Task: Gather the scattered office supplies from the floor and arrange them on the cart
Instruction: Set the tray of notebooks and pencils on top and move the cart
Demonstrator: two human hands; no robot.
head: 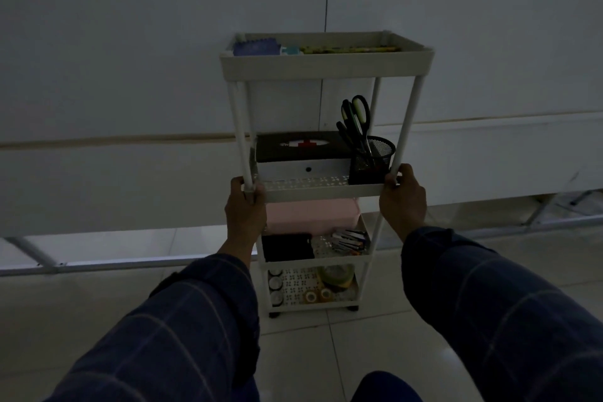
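Observation:
A white cart [326, 67] with several shelves stands on the tiled floor against the wall. My left hand [245, 206] grips its front left corner at the second shelf, and my right hand [403, 197] grips the front right corner. The top tray holds a blue item [256, 48] and a yellow-green strip [350, 49]. On the second shelf sit a first-aid box [301, 153] and a black mesh cup [372, 161] with scissors [355, 117]. Lower down are a pink box [313, 215], a black case [287, 246] and tape rolls [315, 295].
A white wall panel [130, 59] rises behind the cart, with metal frame bars [107, 266] low along it on both sides. Pale floor tiles [310, 352] spread in front. My knee [385, 387] shows at the bottom edge. The scene is dim.

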